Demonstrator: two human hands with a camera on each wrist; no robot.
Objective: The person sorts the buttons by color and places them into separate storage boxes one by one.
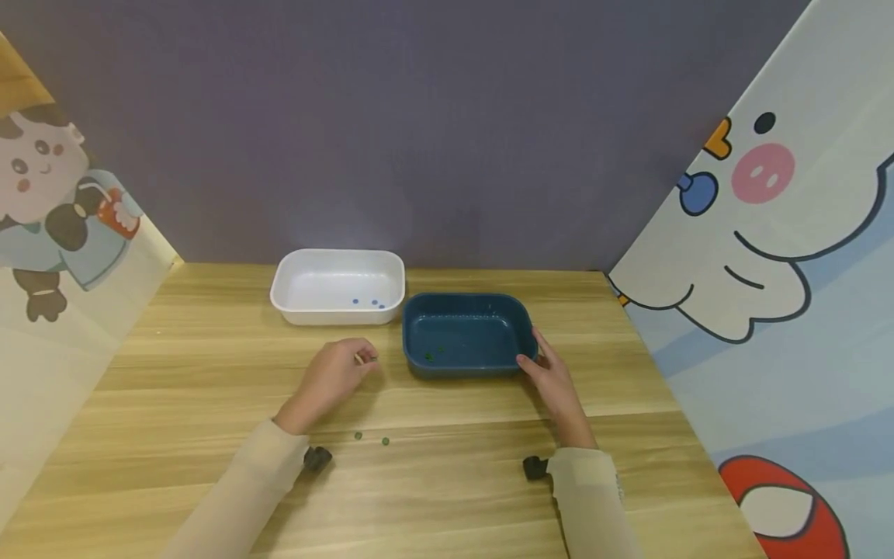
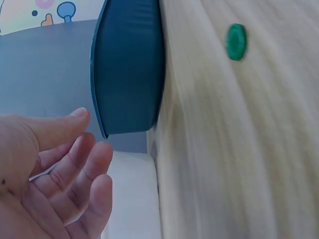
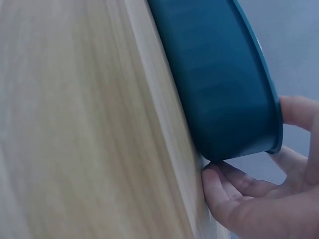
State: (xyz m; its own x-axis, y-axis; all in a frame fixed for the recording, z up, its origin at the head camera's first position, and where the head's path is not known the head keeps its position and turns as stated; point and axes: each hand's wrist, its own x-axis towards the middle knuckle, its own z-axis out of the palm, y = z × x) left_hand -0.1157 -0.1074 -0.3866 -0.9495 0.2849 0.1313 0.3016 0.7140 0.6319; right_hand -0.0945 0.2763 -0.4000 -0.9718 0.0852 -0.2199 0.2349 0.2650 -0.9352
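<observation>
My left hand is over the table just left of the dark blue tray. Its thumb and index fingertip come together on a small dark speck, seemingly a green button, mostly hidden by the fingers. With my right hand I grip the tray's right front corner, thumb at the rim and other fingers around the end and low by the base. A few green buttons lie inside the tray at its left. Two more, one green button and another green button, lie on the wood in front.
A white tray stands behind and left of the blue one, with blue buttons inside. The wooden table ends at a grey back panel. Cartoon-printed panels flank it left and right.
</observation>
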